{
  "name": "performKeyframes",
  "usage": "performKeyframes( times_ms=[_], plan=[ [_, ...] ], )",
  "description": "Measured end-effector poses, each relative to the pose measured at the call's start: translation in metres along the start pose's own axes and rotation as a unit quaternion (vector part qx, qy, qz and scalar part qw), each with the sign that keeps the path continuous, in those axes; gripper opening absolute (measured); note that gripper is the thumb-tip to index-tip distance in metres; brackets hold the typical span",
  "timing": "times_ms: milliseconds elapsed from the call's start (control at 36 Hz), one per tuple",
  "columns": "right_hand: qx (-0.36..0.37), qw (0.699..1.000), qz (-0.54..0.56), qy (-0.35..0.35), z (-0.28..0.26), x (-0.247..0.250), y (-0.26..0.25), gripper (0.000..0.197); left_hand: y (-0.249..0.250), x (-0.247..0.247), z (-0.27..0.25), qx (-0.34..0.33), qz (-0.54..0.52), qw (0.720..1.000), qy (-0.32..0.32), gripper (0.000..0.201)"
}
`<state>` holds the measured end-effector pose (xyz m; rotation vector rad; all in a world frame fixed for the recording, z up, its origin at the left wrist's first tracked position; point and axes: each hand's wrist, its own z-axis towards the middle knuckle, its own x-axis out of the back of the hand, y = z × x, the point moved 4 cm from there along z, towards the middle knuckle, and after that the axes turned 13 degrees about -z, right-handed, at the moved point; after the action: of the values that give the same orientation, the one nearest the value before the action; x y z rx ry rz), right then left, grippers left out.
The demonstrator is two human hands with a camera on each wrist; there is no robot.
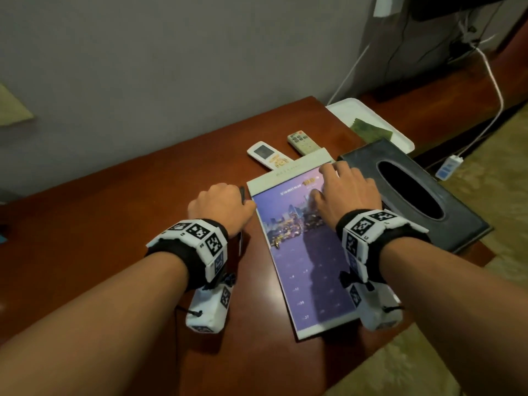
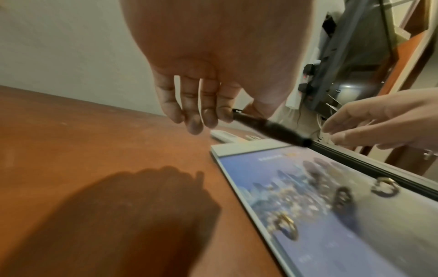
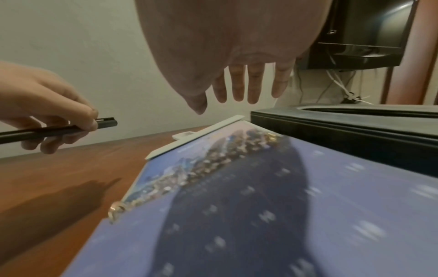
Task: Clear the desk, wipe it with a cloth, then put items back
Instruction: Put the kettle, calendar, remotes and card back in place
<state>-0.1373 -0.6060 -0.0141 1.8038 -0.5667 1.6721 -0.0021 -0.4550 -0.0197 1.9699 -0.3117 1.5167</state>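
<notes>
A flat calendar with a purple city picture lies on the reddish-brown desk. My right hand hovers over its far end with fingers spread and straight, holding nothing; the same hand hangs above the calendar in the right wrist view. My left hand is just left of the calendar and pinches a black pen between thumb and fingers. That pen also shows in the right wrist view. A black tissue box sits right of the calendar.
Two white remote controls lie behind the calendar. A white tray with a green cloth sits past the desk's right end. Cables and a power strip hang at the right. The wall runs along the desk's back.
</notes>
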Motion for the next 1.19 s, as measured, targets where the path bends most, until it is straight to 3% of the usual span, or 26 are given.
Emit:
performKeyframes(
  times_ms=[306,750,972,1194],
  plan=[
    [0.135,0.99,0.009,0.044,0.011,0.042,-0.156,0.035,-0.139,0.06,-0.031,0.12,0.008,0.992,0.037,0.034],
    [0.334,0.941,0.032,0.045,-0.054,0.059,-0.388,0.039,-0.345,0.1,-0.147,0.311,-0.023,0.949,0.041,0.036],
    [0.381,0.923,0.034,0.04,-0.088,0.053,-0.455,0.039,-0.414,0.092,-0.192,0.33,0.006,0.942,0.054,0.036],
    [0.393,0.919,0.031,0.032,-0.107,0.049,-0.484,0.04,-0.442,0.083,-0.21,0.322,0.05,0.944,0.045,0.039]
  ],
)
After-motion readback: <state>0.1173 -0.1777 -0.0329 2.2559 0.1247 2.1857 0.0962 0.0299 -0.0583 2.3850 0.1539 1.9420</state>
